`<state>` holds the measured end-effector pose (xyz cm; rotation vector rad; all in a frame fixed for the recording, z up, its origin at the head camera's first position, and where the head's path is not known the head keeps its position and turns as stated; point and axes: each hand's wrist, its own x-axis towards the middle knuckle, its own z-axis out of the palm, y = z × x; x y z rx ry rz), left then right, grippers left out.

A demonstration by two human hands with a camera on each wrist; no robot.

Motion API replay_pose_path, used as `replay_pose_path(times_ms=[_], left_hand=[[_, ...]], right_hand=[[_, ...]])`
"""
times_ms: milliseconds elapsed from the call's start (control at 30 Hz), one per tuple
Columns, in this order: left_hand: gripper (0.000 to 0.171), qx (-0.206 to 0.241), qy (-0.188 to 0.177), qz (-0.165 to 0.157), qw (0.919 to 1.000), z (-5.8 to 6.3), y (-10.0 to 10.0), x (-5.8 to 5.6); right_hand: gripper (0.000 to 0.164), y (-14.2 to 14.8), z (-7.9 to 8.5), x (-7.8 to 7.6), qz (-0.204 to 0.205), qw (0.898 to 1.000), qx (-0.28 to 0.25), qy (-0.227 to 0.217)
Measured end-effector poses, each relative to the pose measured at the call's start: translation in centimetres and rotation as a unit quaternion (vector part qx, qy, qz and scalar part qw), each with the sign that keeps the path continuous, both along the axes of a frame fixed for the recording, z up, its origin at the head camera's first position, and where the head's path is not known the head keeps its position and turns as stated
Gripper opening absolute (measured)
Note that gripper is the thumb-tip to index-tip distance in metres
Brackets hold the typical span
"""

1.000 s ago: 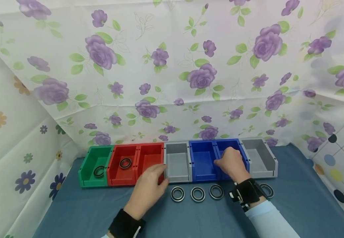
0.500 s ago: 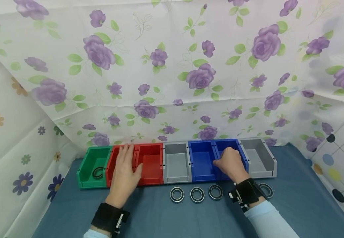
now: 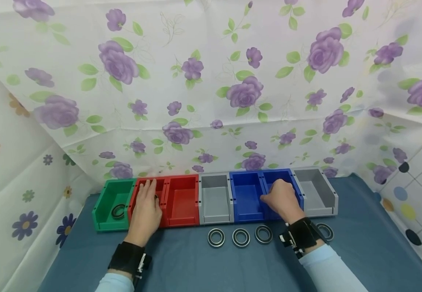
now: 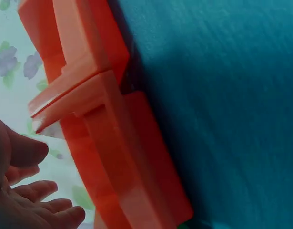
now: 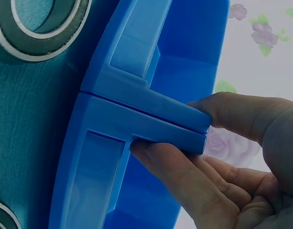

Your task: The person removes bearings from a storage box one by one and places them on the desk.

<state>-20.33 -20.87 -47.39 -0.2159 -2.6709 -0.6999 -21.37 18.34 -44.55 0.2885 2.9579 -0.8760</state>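
My left hand (image 3: 145,213) is over the left red bin (image 3: 161,188), its fingers extended and slightly bent. Between thumb and fingers in the left wrist view there is only open space beside the red bin wall (image 4: 122,152). A sliver of a bearing (image 3: 156,197) shows past that hand inside the bin. My right hand (image 3: 283,199) pinches the adjoining side walls of the two blue bins; in the right wrist view the thumb lies on one side of the paired walls (image 5: 170,119) and the fingers on the other. The left blue bin (image 3: 247,198) has a bare floor.
The bin row also has a green bin (image 3: 115,188) with a bearing (image 3: 113,211) in it, another red bin (image 3: 182,198), a middle grey bin (image 3: 216,200) and a right grey bin (image 3: 313,194). Several bearings (image 3: 209,238) lie on the blue cloth (image 3: 200,267) before the row.
My left hand has moved left from before the right red bin to over the left red bin, covering most of its bearing. My right hand keeps its pinch on the blue bins.
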Motion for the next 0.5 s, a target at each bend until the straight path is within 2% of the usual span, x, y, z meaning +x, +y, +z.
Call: replay_pose_path(times_ms=[133, 367, 500], left_hand=[[0.058, -0.009, -0.023, 0.005, 0.9997, -0.2, -0.3, -0.4], [0.069, -0.021, -0.118, 0.007, 0.9928, -0.1, -0.8, -1.0], [0.069, -0.027, -0.150, 0.010, 0.9883, 0.0, -0.9, -1.3]], right_hand=[[0.046, 0.0, 0.0, 0.0, 0.003, 1.000, -0.001, 0.002], [0.045, 0.0, 0.0, 0.0, 0.000, 1.000, -0.001, 0.001], [0.046, 0.0, 0.0, 0.1, -0.002, 1.000, 0.001, 0.000]])
